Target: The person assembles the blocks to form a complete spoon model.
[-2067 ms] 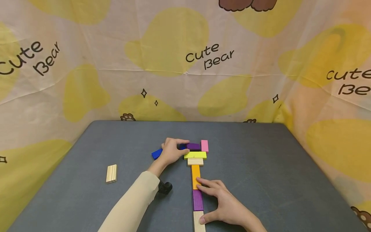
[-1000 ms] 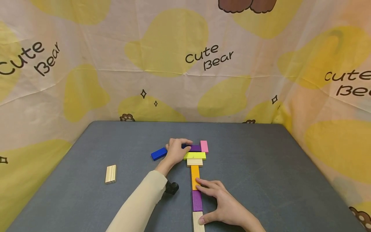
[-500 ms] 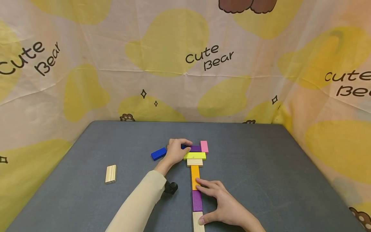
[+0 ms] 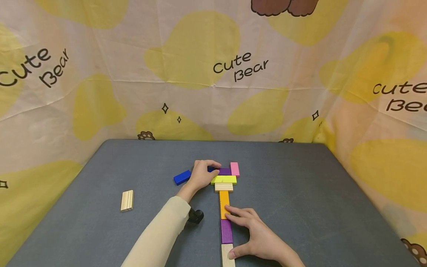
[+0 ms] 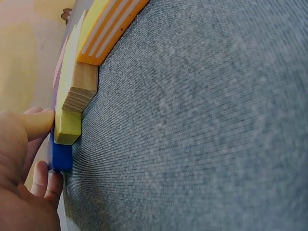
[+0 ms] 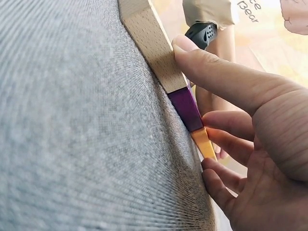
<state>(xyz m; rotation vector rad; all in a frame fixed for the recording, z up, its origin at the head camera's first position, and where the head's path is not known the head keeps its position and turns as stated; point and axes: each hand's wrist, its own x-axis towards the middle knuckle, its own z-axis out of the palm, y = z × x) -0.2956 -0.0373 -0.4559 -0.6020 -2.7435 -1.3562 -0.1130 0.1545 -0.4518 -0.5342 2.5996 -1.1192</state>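
Observation:
My left hand point(image 4: 200, 175) pinches a blue block point(image 5: 61, 156) at the far end of the layout, thumb on the near side, fingers behind. It lies against a dark purple block point(image 4: 225, 171), which meets a pink block point(image 4: 235, 169). Nearer lie a yellow-green block point(image 4: 224, 180) and a plain wooden block point(image 4: 224, 187) crosswise, then an orange block point(image 4: 224, 200), a purple block point(image 4: 226, 232) and a pale wooden block point(image 4: 227, 250) lengthwise. Alongside these, my right hand point(image 4: 258, 237) is spread, its thumb touching the pale wooden block and fingertips at the orange one.
A loose blue block point(image 4: 182, 177) lies left of my left hand, partly behind it. Farther left is a loose wooden block point(image 4: 127, 200). The grey table point(image 4: 300, 185) meets a patterned cloth point(image 4: 200, 66) at the back. A black wrist device point(image 4: 196, 216) sits under my left sleeve.
Since the earliest frame, my left hand has shifted slightly right with the blue block, uncovering more of the loose blue one. It then stays nearly still. My right hand has not moved.

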